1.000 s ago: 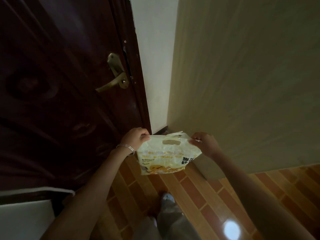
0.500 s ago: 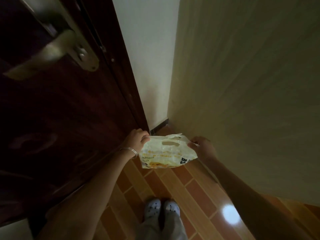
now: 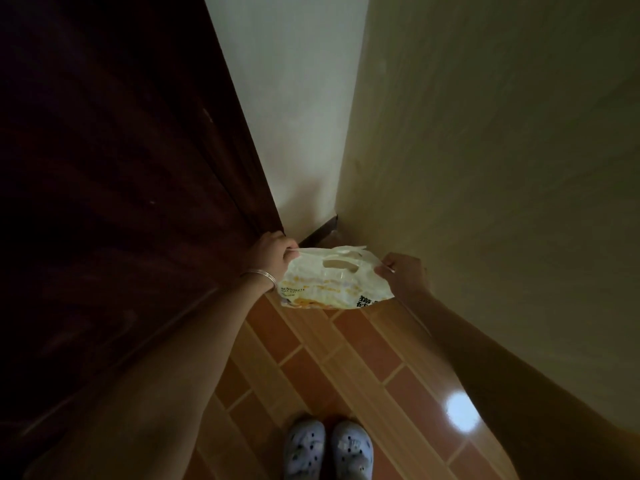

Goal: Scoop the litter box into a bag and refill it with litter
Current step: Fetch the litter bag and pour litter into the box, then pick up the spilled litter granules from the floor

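Our left hand (image 3: 273,252) pinches the bag (image 3: 334,278) at its 9 o'clock corner and our right hand (image 3: 401,275) pinches the 3 o'clock corner, as a second ago. What has changed is our view: it has dropped, the door handle is gone and our shoes (image 3: 327,448) show at 6 o'clock. We judge the bag held ready, with no litter box in sight.

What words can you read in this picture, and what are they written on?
"BENTONITE" on the lower left of the litter bag, which the left hand and right hand pinch by its top corners.
"CAT LI...", partly readable, on the line just under it.
Large black Chinese characters at the bag's lower right are cut off by the fold and cannot be read whole.
No other writing shows.
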The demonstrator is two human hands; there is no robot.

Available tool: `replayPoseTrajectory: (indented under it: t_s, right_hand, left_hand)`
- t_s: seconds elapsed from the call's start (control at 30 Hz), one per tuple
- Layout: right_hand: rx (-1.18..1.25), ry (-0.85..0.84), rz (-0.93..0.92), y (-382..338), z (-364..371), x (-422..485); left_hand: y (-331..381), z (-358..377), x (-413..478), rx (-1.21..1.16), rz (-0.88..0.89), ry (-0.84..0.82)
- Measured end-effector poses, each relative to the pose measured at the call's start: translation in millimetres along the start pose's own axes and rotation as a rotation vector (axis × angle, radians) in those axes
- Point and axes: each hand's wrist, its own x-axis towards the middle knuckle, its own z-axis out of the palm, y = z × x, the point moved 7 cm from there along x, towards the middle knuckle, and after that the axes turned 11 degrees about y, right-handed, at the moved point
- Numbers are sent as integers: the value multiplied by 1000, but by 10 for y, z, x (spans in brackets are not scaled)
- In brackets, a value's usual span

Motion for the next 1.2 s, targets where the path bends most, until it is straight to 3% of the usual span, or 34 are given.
replayPoseTrajectory:
  t_s: [0.13, 0.33, 0.6, 1.0, 1.2]
  right_hand:
    - [-18, 54, 2, 16, 147, 177]
    - [-53, 186, -138, -111, 86, 269]
    - [51, 129, -266, -296, -340, 4]
    - [-162, 414, -695, -1672, -2588, -1384]
    - [-278, 475, -749, -2178, -3638, -2218]
  left_hand:
    - [-72, 179, 118, 75, -8, 35]
    - [-11, 157, 186, 52, 58, 194]
    - [215, -231, 73, -50, 62, 187]
    - [1665, -2605, -432, 139, 410, 363]
    - [2447, -3750, -1004, 202, 426, 408]
